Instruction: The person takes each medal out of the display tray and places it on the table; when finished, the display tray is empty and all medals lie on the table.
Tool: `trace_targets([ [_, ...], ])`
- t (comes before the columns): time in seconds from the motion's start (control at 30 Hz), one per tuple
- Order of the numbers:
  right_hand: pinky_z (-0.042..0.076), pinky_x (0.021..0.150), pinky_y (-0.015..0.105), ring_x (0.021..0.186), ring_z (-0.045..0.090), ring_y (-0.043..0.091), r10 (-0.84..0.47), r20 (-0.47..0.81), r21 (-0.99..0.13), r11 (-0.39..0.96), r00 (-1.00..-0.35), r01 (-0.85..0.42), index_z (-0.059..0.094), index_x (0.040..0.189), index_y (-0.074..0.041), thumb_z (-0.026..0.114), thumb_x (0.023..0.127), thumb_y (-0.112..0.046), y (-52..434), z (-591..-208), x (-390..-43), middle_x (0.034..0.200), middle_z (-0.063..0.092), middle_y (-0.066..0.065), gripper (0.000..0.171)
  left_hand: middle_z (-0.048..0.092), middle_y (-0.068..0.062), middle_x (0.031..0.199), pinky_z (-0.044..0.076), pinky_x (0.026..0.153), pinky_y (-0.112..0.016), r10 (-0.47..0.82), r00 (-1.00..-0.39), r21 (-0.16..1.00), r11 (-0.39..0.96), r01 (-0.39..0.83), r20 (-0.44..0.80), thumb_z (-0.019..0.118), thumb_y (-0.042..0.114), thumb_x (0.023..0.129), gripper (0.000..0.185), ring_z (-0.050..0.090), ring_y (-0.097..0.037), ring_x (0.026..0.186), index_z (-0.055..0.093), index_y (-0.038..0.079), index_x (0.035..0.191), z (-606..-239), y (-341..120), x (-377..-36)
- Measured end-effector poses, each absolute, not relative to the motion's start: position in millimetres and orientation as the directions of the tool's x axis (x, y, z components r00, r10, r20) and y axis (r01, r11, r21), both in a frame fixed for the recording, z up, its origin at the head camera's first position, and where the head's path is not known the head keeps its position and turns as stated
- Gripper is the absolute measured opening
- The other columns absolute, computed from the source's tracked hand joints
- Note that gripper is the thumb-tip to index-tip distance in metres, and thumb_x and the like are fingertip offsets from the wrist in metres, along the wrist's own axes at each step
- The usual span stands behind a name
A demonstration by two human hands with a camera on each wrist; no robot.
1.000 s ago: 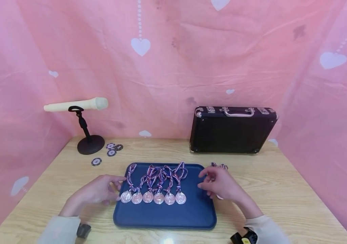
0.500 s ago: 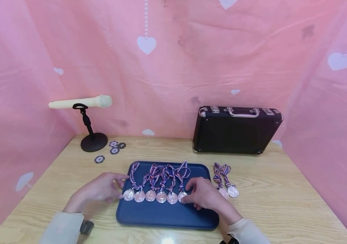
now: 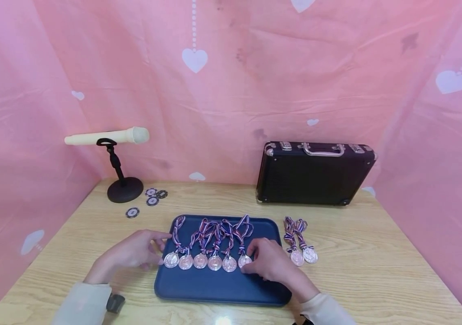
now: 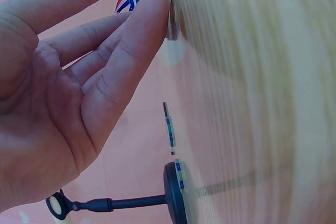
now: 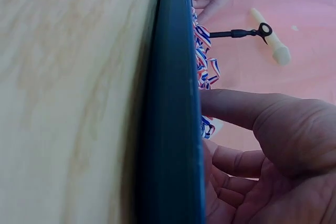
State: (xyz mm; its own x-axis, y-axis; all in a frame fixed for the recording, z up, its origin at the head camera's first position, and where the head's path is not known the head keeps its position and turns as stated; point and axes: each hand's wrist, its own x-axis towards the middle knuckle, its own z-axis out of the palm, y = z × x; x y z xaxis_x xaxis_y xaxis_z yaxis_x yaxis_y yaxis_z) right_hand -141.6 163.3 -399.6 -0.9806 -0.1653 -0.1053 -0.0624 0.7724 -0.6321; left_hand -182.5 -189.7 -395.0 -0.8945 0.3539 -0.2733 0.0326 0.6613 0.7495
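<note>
While the left hand (image 3: 133,253) rests relaxed, grip released, against the blue tray (image 3: 219,289) edge, the right hand (image 3: 269,264) pinches the rightmost tray medal (image 3: 244,260) at lower centre.

Pale wooden tabletop (image 3: 377,271) with fine grain, smooth, faintly glossy near the front edge. Dark blue plastic tray (image 3: 223,289), matt and smooth. Round pinkish metal medals (image 3: 200,261), shiny, on woven striped cloth ribbons (image 3: 214,232). Black hard case (image 3: 314,174) with ribbed, matt sides and polished metal corners, latches and handle. Cream plastic microphone (image 3: 107,136), satin, in a matt black metal stand (image 3: 123,189). Pink cloth backdrop (image 3: 296,81), creased and stained.
</note>
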Motion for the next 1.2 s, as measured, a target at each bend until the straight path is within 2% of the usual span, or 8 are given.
trace_targets([
  [0.23, 0.054, 0.043, 0.031, 0.044, 0.059, 0.016, -0.163, -0.116, -0.678, 0.734, -0.980, -0.042, 0.062, 0.094, -0.008, 0.094, 0.073, -0.010, 168, -399, -140, 0.077, 0.057, 0.006, 0.038, 0.064, -0.007, 0.107, 0.060, 0.059, -0.036, 0.328, -0.898, 0.735, 0.678, 0.007, -0.294, 0.082, -0.005, 0.084, 0.069, 0.062, -0.020, 0.085, 0.060, 0.006, 0.148, -395, -188, -183],
  [0.5, 0.058, 0.043, 0.036, 0.049, 0.062, 0.017, -0.231, -0.141, -0.798, 0.602, -0.963, -0.028, 0.059, 0.098, -0.004, 0.085, 0.079, 0.004, 181, -401, -142, 0.077, 0.057, 0.010, 0.033, 0.064, -0.007, 0.108, 0.059, 0.058, -0.035, 0.332, -0.898, 0.737, 0.675, 0.012, -0.289, 0.081, -0.006, 0.084, 0.069, 0.062, -0.020, 0.081, 0.059, 0.005, 0.149, -394, -188, -182],
  [0.67, 0.059, 0.044, 0.038, 0.047, 0.062, 0.014, -0.270, -0.141, -0.826, 0.562, -0.952, -0.037, 0.062, 0.101, -0.003, 0.083, 0.081, 0.003, 187, -404, -146, 0.073, 0.058, 0.008, 0.030, 0.065, -0.007, 0.108, 0.059, 0.058, -0.035, 0.332, -0.898, 0.736, 0.677, 0.013, -0.290, 0.081, -0.006, 0.084, 0.069, 0.062, -0.020, 0.083, 0.059, 0.005, 0.149, -395, -188, -182],
  [0.83, 0.061, 0.048, 0.039, 0.051, 0.063, 0.015, -0.310, -0.164, -0.875, 0.483, -0.937, -0.007, 0.061, 0.111, 0.003, 0.076, 0.087, 0.005, 193, -405, -151, 0.071, 0.060, 0.008, 0.028, 0.064, -0.007, 0.108, 0.059, 0.058, -0.035, 0.328, -0.898, 0.736, 0.677, 0.009, -0.291, 0.081, -0.006, 0.084, 0.069, 0.062, -0.020, 0.082, 0.059, 0.005, 0.149, -395, -188, -182],
  [0.97, 0.063, 0.051, 0.040, 0.055, 0.064, 0.016, -0.327, -0.174, -0.897, 0.441, -0.929, 0.013, 0.059, 0.118, 0.005, 0.070, 0.089, 0.007, 198, -403, -153, 0.074, 0.060, 0.008, 0.031, 0.064, -0.007, 0.108, 0.059, 0.058, -0.035, 0.326, -0.900, 0.736, 0.677, 0.007, -0.291, 0.081, -0.006, 0.084, 0.069, 0.062, -0.020, 0.082, 0.060, 0.005, 0.148, -395, -188, -182],
  [1.2, 0.062, 0.052, 0.039, 0.059, 0.066, 0.017, -0.321, -0.167, -0.918, 0.395, -0.932, 0.028, 0.057, 0.126, 0.004, 0.070, 0.090, 0.002, 205, -397, -154, 0.078, 0.060, 0.007, 0.038, 0.064, -0.008, 0.108, 0.059, 0.059, -0.035, 0.337, -0.898, 0.743, 0.669, 0.018, -0.282, 0.081, -0.006, 0.084, 0.069, 0.062, -0.020, 0.084, 0.059, 0.004, 0.148, -394, -188, -181],
])
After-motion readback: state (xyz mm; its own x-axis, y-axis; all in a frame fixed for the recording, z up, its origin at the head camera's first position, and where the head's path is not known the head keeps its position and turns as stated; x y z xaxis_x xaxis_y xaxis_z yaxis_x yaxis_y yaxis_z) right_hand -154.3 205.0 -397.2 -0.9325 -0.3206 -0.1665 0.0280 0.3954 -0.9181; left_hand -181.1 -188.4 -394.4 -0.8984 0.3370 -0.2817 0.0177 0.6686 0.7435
